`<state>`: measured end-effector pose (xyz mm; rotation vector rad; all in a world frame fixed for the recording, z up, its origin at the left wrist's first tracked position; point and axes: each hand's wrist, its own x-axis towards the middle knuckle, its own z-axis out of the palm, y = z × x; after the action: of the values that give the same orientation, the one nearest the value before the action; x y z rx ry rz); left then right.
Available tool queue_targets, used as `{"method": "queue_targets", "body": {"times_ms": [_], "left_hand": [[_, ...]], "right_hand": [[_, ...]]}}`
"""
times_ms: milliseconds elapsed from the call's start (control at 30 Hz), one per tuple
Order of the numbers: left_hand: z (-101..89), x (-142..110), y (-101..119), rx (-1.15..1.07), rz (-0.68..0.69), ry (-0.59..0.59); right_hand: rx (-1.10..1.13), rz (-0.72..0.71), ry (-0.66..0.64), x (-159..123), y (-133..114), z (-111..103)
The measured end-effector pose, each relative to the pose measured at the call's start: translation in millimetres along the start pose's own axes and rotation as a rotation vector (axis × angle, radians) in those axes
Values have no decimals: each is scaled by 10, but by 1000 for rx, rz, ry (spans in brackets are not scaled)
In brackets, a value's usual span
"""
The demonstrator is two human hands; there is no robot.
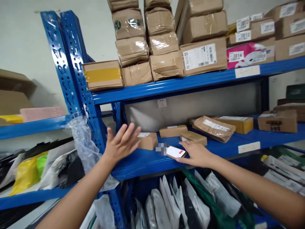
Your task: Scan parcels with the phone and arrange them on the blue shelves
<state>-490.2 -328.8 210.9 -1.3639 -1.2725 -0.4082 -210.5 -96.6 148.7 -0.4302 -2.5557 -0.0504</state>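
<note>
My left hand (121,141) is raised in front of the middle blue shelf, fingers spread, holding nothing. It is nearest a small brown box (149,141) on that shelf. My right hand (196,155) is at the right end of a smartphone (175,151), with the thumb along the near edge and the fingers at the far edge. The phone lies low over the shelf surface, its lit white screen with a red button facing up; its left part is blurred out. Just behind the right hand lies a small flat carton (194,138).
The middle shelf (143,162) also holds a crumpled brown parcel (213,128) and a yellow-brown box (238,124). Taped cartons (166,65) are stacked above. Bagged parcels (166,203) stand below. A blue upright (92,111) with hanging clear plastic (84,143) is at left.
</note>
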Motion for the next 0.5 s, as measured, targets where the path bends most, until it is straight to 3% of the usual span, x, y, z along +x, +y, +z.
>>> {"method": "queue_targets", "body": {"times_ms": [67, 133, 233, 300, 400, 500], "left_hand": [[137, -43, 72, 134, 152, 77], [214, 31, 140, 225, 254, 194], [278, 224, 208, 122, 256, 252], [353, 323, 222, -17, 131, 189], [572, 354, 241, -131, -174, 0], [900, 253, 311, -197, -443, -305]], "right_hand": [[46, 79, -76, -35, 91, 143], [86, 113, -155, 72, 46, 134], [104, 167, -297, 344, -106, 38], [122, 218, -379, 501, -157, 14], [188, 263, -455, 529, -126, 36], [267, 263, -318, 194, -73, 68]]}}
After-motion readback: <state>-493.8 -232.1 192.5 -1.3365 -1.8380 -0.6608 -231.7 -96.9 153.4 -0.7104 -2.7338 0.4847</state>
